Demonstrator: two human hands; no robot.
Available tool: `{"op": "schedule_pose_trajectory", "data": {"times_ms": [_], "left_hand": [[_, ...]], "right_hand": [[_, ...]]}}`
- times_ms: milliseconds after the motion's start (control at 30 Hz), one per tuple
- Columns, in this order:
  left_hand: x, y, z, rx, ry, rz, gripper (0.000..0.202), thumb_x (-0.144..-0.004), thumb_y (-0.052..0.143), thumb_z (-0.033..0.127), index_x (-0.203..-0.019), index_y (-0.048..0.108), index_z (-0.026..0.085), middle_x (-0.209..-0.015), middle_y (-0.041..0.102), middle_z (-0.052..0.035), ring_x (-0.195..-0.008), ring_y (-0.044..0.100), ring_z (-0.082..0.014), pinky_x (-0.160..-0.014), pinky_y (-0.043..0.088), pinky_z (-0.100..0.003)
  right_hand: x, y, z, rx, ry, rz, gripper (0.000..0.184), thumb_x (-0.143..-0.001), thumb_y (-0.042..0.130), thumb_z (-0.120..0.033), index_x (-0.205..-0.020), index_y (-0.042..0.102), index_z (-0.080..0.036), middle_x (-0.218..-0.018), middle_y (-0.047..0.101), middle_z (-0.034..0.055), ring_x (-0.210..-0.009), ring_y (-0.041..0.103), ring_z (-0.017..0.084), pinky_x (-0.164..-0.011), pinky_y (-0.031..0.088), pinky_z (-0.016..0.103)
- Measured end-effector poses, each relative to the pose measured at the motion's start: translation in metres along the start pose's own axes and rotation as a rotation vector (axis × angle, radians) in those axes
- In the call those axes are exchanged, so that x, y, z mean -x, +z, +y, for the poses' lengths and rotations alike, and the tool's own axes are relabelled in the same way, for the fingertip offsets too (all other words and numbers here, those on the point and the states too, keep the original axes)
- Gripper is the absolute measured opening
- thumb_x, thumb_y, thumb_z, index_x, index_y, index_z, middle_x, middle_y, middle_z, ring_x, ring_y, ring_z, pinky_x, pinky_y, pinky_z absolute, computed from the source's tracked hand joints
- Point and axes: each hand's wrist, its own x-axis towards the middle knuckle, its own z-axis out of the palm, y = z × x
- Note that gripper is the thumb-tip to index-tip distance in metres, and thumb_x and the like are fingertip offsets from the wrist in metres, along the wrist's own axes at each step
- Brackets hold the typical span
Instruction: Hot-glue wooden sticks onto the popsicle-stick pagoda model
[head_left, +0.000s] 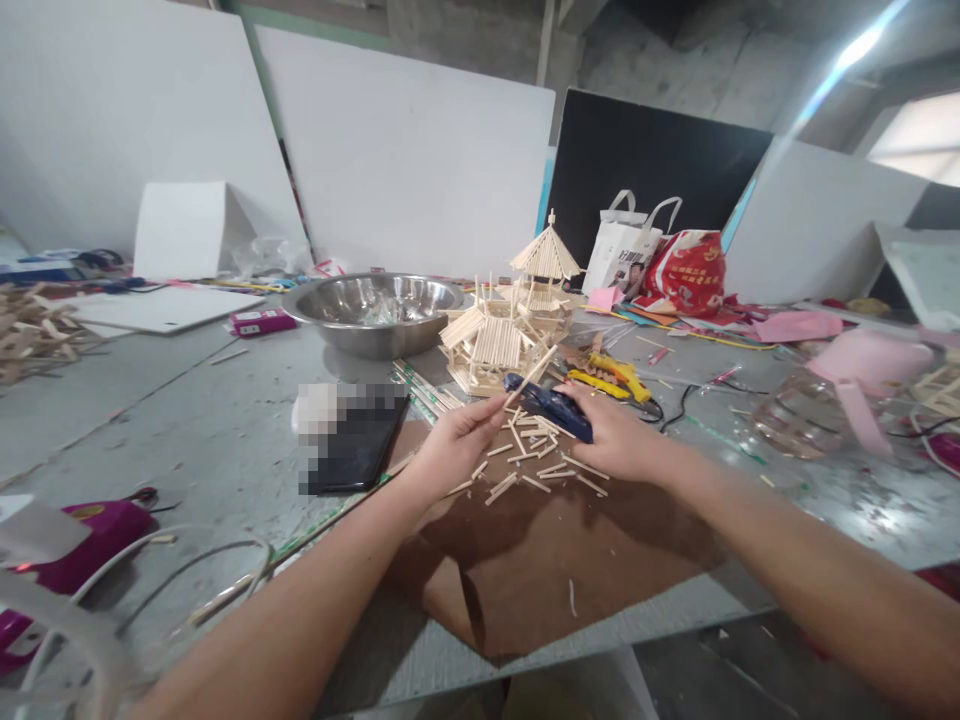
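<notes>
My left hand (471, 432) is closed in a pinch around thin wooden sticks (534, 374) that point up and to the right. My right hand (611, 432) wraps round a dark blue hand tool (555, 408), whose front end meets or lies just behind the sticks; its exact kind is unclear. Below both hands, many short cut stick pieces (536, 462) lie scattered on a brown sheet (551, 565). Just beyond stands a model pavilion (495, 345) built of wooden sticks, with a pointed roof on its tower.
A steel basin (367, 335) stands behind a dark phone-like slab (367, 445). A yellow tool (619, 375) lies right of the model, near a black cord. Farther right is a clear jug with a pink lid (862, 365). Bags (686, 270) stand at the back; a purple power strip (97, 540) lies left.
</notes>
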Motion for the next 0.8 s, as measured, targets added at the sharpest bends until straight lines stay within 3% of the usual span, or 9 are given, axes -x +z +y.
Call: {"op": "schedule_pose_trajectory", "data": {"times_ms": [133,233,333,433,567,600,700,800], "left_hand": [[-0.002,-0.001,-0.010,-0.044,0.087,-0.044,0.034,-0.078,0.037,0.026,-0.105,0.055,0.017,-0.094,0.063,-0.0020,-0.086,0.054,-0.0130,-0.079,0.042,-0.027],[-0.002,0.003,-0.018,-0.186,0.107,-0.032,0.035,-0.079,0.035,0.024,-0.109,0.052,0.019,-0.095,0.063,-0.0011,-0.086,0.055,-0.0132,-0.079,0.041,-0.026],[0.000,0.005,-0.020,-0.349,0.109,-0.033,0.035,-0.080,0.035,0.024,-0.110,0.051,0.025,-0.101,0.061,-0.0005,-0.089,0.056,-0.0146,-0.078,0.041,-0.025],[0.001,0.004,-0.019,-0.478,0.098,-0.052,0.034,-0.081,0.033,0.028,-0.109,0.052,0.027,-0.101,0.061,-0.0007,-0.089,0.056,-0.0152,-0.077,0.040,-0.024],[0.000,0.002,-0.016,-0.625,0.065,-0.047,0.034,-0.081,0.032,0.037,-0.105,0.055,0.027,-0.092,0.064,-0.0015,-0.080,0.059,-0.0156,-0.067,0.041,-0.023],[0.000,0.002,-0.016,-0.662,0.059,-0.042,0.035,-0.081,0.032,0.039,-0.103,0.056,0.027,-0.090,0.065,-0.0017,-0.077,0.059,-0.0157,-0.065,0.041,-0.023],[0.000,0.002,-0.018,-0.744,0.075,-0.028,0.036,-0.081,0.030,0.042,-0.101,0.057,0.029,-0.084,0.065,-0.0016,-0.072,0.059,-0.0153,-0.060,0.039,-0.022],[0.001,0.002,-0.019,-0.787,0.102,-0.027,0.036,-0.081,0.029,0.043,-0.101,0.056,0.031,-0.082,0.065,-0.0007,-0.070,0.058,-0.0150,-0.058,0.037,-0.022]], "right_hand": [[0.008,0.006,0.022,0.089,0.143,0.016,0.059,-0.068,0.048,-0.030,-0.122,0.032,-0.013,-0.122,0.042,0.0138,-0.110,0.040,0.022,-0.089,0.030,0.036],[0.010,0.022,0.039,0.185,0.286,-0.049,0.064,-0.068,0.046,-0.049,-0.119,0.036,-0.012,-0.113,0.049,0.0164,-0.102,0.046,0.025,-0.082,0.034,0.038],[0.009,0.039,0.047,0.279,0.326,-0.095,0.066,-0.066,0.044,-0.057,-0.113,0.041,-0.010,-0.104,0.053,0.0174,-0.099,0.047,0.027,-0.080,0.034,0.039],[0.006,0.043,0.043,0.299,0.267,0.005,0.063,-0.071,0.039,-0.056,-0.113,0.043,-0.009,-0.110,0.049,0.0181,-0.105,0.043,0.028,-0.085,0.031,0.041],[0.000,0.026,0.019,0.227,0.115,0.457,0.043,-0.081,0.032,-0.040,-0.108,0.048,-0.011,-0.109,0.050,0.0136,-0.108,0.039,0.021,-0.091,0.027,0.034],[-0.002,0.022,0.012,0.232,0.063,0.514,0.040,-0.081,0.033,-0.037,-0.107,0.049,-0.012,-0.109,0.050,0.0125,-0.107,0.039,0.020,-0.092,0.026,0.034],[-0.012,0.018,-0.006,0.294,-0.123,0.414,0.032,-0.082,0.033,-0.033,-0.101,0.055,-0.018,-0.103,0.055,0.0073,-0.104,0.040,0.020,-0.093,0.021,0.037],[-0.021,0.027,-0.012,0.331,-0.135,0.268,0.035,-0.084,0.028,-0.032,-0.092,0.059,-0.017,-0.087,0.060,0.0069,-0.089,0.046,0.019,-0.086,0.025,0.036]]}}
